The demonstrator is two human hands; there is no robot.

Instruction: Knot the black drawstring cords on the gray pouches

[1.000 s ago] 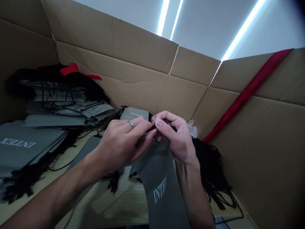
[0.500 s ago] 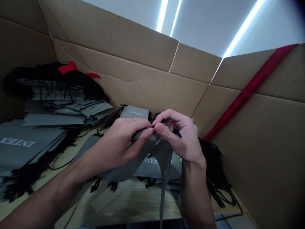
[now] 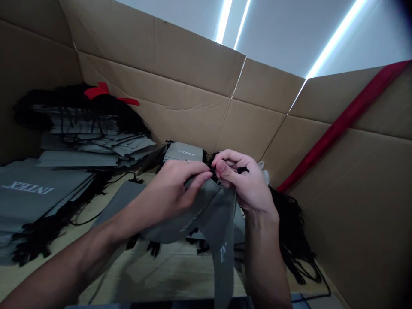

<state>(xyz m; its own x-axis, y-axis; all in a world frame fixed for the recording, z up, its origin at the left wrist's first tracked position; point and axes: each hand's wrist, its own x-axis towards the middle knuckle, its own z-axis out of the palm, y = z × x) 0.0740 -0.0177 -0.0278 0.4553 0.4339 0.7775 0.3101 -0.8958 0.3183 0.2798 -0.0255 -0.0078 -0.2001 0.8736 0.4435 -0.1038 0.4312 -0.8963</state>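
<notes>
Cardboard panels [image 3: 180,120] wall in a pale surface [image 3: 174,274] with stacks of grey INTEX bags [image 3: 32,193] at left, while the left hand [image 3: 167,189] and right hand [image 3: 244,182] meet, pinching a lone grey bag [image 3: 219,219] and black cord [image 3: 214,165] at its top edge.

**Pale wooden tabletop [image 3: 174,274], walled by opened cardboard sheets [image 3: 354,214].**
Clock read from mid-view. At 9 o'clock, a flat stack of grey INTEX bags [image 3: 32,197], black cord handles [image 3: 38,240] spilling toward 8. At 10, a looser fanned pile of similar bags [image 3: 80,146], black cords tangled over its top. At 12, a small grey INTEX bag [image 3: 183,152] close against the back cardboard. At 4, a heap of black cords [image 3: 291,231] just beside the right-hand wall. Bare wood around 6, faintly scuffed, with a dark smudge.
</notes>
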